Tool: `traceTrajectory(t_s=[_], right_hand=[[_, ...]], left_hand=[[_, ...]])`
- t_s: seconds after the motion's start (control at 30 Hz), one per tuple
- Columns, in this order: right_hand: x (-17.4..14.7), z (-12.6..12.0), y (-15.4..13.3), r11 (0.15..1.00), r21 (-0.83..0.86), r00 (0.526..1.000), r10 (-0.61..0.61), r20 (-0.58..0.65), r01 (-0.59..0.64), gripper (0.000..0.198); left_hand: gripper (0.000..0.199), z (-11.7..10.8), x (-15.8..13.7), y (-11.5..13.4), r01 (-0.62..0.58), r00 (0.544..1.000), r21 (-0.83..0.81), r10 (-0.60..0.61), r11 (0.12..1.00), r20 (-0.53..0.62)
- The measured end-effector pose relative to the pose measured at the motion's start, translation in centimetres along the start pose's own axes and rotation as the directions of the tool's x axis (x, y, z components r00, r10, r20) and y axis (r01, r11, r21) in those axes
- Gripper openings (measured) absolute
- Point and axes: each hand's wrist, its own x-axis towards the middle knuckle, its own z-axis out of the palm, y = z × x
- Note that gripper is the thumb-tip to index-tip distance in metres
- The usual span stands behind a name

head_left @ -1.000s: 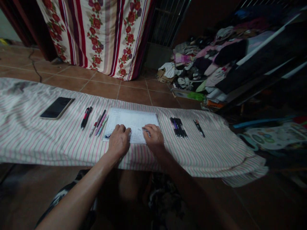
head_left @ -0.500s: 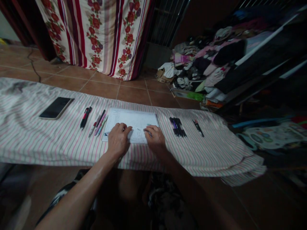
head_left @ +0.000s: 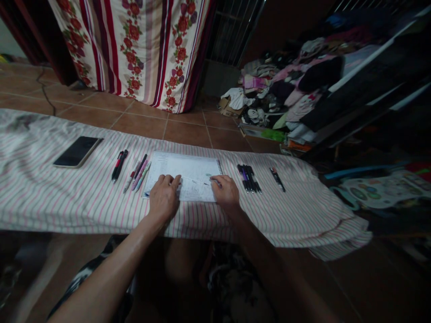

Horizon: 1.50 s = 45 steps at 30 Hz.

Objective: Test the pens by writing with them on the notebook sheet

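A spiral notebook (head_left: 188, 162) with writing on its page lies on the striped cloth, under both hands. My left hand (head_left: 164, 194) rests on its left part, thumb and fingers closed at the near end of a thin pale rod (head_left: 193, 181) that looks like a pen refill. The rod's dark tip points to the right. On the notebook's right side, my right hand (head_left: 226, 190) has thumb and forefinger pinched together; what they hold is too small to make out. Beside my left hand lie several pens (head_left: 138, 172); to the right of the notebook is a row of black and purple pens (head_left: 249, 178).
A phone (head_left: 77, 151) and a pair of dark pens (head_left: 119, 166) lie farther left on the striped cloth (head_left: 84, 197). One more pen (head_left: 277, 179) lies at the right. Beyond are a floral curtain (head_left: 151, 54) and a heap of clothes (head_left: 286, 85).
My hands have moved apart, the right one shifting rightward and the left slightly leftward. More of the thin rod and the page now shows between them.
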Motion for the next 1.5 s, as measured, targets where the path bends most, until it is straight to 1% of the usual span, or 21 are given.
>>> traceTrajectory(t_s=[0.07, 0.2, 0.33, 0.53, 0.63, 0.7, 0.77, 0.83, 0.9, 0.97, 1.03, 1.17, 1.23, 1.3, 1.5], right_hand=[[0.2, -0.1, 0.4, 1.0, -0.016, 1.0, 0.016, 0.011, -0.016, 0.022], [0.2, 0.2, 0.7, 1.0, -0.02, 0.999, 0.002, 0.035, -0.001, 0.021], [0.1, 0.9, 0.5, 1.0, 0.004, 0.999, -0.002, 0.041, 0.002, 0.02], [0.4, 1.0, -1.1, 0.997, 0.075, 1.0, 0.01, 0.025, -0.012, 0.02], [0.3, 0.8, -2.6, 0.989, 0.145, 0.999, 0.021, 0.033, -0.026, 0.021], [0.0, 0.6, -3.7, 0.977, 0.214, 0.999, 0.017, 0.045, -0.027, 0.022], [-0.4, 0.6, -4.7, 0.95, 0.309, 0.996, 0.011, 0.084, -0.037, 0.022], [-0.8, 0.5, -5.8, 0.904, 0.419, 0.986, 0.017, 0.165, -0.085, 0.024], [-1.2, 0.4, -6.7, 0.846, 0.512, 0.966, 0.014, 0.26, -0.15, 0.028], [-1.4, 0.3, -7.5, 0.798, 0.572, 0.946, -0.006, 0.324, -0.191, 0.032], [-1.5, 0.2, -8.1, 0.759, 0.619, 0.94, -0.027, 0.341, -0.203, 0.033], [-1.6, 0.4, -8.8, 0.646, 0.733, 0.949, -0.041, 0.313, -0.214, 0.029], [-1.6, 0.5, -9.0, 0.603, 0.769, 0.952, -0.049, 0.302, -0.212, 0.028], [-1.6, 0.4, -9.4, 0.593, 0.777, 0.956, -0.045, 0.291, -0.209, 0.027], [-1.7, -0.2, -10.7, 0.651, 0.739, 0.968, -0.023, 0.251, -0.176, 0.028]], left_hand=[[0.031, 0.0, 0.0, 0.1, 0.008, 1.0, -0.021, -0.008, 1.0, 0.0], [0.025, -0.2, -0.1, 0.2, 0.024, 0.999, -0.03, -0.023, 0.999, 0.026], [0.025, -0.3, -0.1, 0.0, -0.003, 0.999, -0.036, 0.005, 0.999, 0.036], [0.028, 0.1, 0.2, -0.2, -0.08, 0.996, -0.076, 0.077, 0.994, -0.038], [0.026, 0.4, 0.3, -0.2, -0.104, 0.992, -0.103, 0.096, 0.989, -0.077], [0.026, 0.6, 0.3, -0.2, -0.115, 0.989, -0.162, 0.097, 0.98, -0.115], [0.026, 0.7, 0.3, -0.2, -0.126, 0.983, -0.259, 0.087, 0.957, -0.159], [0.025, 0.8, 0.2, -0.2, -0.15, 0.974, -0.357, 0.076, 0.922, -0.212], [0.023, 0.7, 0.0, -0.2, -0.183, 0.962, -0.42, 0.074, 0.889, -0.263], [0.022, 0.5, -0.2, -0.1, -0.223, 0.949, -0.453, 0.085, 0.863, -0.305], [0.02, 0.2, -0.5, 0.0, -0.251, 0.939, -0.474, 0.093, 0.844, -0.332], [0.017, -0.2, -0.9, 0.0, -0.319, 0.903, -0.492, 0.102, 0.81, -0.417], [0.017, -0.3, -1.1, -0.1, -0.347, 0.884, -0.488, 0.106, 0.801, -0.455], [0.017, -0.5, -1.2, -0.2, -0.358, 0.876, -0.487, 0.106, 0.797, -0.471], [0.02, -0.9, -1.6, -0.5, -0.352, 0.871, -0.498, 0.083, 0.793, -0.483]])
